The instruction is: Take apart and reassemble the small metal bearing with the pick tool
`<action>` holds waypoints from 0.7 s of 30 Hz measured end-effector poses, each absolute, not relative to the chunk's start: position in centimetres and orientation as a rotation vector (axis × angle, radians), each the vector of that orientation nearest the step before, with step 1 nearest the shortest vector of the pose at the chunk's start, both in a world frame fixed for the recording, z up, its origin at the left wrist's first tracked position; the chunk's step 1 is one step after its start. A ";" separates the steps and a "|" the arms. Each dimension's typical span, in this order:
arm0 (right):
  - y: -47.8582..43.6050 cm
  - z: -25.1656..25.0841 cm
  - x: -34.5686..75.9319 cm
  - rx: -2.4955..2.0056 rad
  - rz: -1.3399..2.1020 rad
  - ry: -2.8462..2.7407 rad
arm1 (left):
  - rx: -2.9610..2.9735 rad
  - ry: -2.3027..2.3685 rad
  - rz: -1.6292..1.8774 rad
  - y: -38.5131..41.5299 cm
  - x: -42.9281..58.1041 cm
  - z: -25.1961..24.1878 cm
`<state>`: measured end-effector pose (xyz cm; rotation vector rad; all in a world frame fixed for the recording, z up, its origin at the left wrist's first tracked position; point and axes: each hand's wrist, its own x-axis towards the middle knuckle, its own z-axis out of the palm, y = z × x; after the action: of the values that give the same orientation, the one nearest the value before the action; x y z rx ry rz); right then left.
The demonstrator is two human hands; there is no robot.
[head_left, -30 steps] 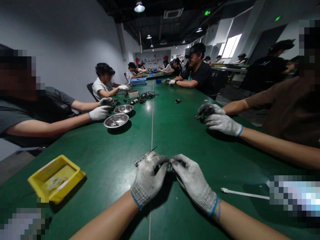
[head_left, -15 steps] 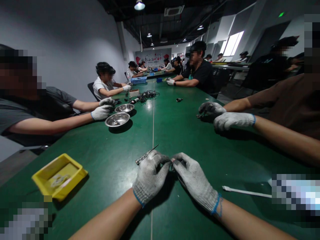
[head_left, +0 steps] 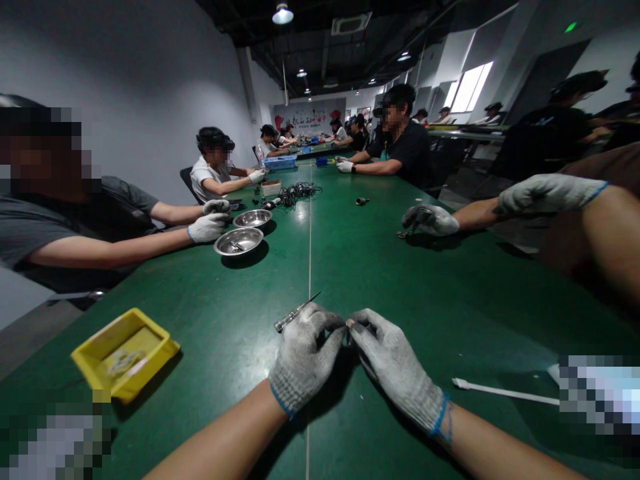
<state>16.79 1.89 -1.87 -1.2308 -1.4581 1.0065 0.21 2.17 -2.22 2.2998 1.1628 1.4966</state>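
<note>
A: What's moved?
B: The co-worker at right has drawn one gloved hand [head_left: 550, 193] back off the table [head_left: 240, 380]; the other [head_left: 430, 219] stays low over it.

A: And the wearer's own hands?
B: Left hand [head_left: 307, 353] and right hand [head_left: 395, 363] meet over the table's pale seam [head_left: 310, 267], fingers curled, tips pinched together around a small dark part [head_left: 348, 337], mostly hidden. A slim screwdriver [head_left: 295, 314] shows beyond the left knuckles; I can't tell whether it's gripped.

A: What else is on the table?
B: It's green, with a glare patch. A yellow tray [head_left: 145, 373] sits left, two metal bowls [head_left: 250, 240] farther up, a cable bundle [head_left: 297, 193] beyond, a white strip [head_left: 505, 391] at right.

A: The room?
B: Grey wall [head_left: 125, 80] at left, dark ceiling, hanging lamp [head_left: 283, 13], bright window [head_left: 473, 87] at right, people seated along the tables.
</note>
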 end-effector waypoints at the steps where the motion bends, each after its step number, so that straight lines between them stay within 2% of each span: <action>1: 1.9 -1.9 16.8 -1.232 1.012 -1.455 | 2.300 1.164 1.498 2.2 0.2 -2.2; 21: 1.9 -1.8 16.8 -1.190 1.054 -1.421 | 2.273 1.199 1.498 2.2 0.3 -2.1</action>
<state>16.82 1.89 -1.85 -1.1897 -1.4210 1.0535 0.26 2.19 -2.08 2.2729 1.1993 1.4975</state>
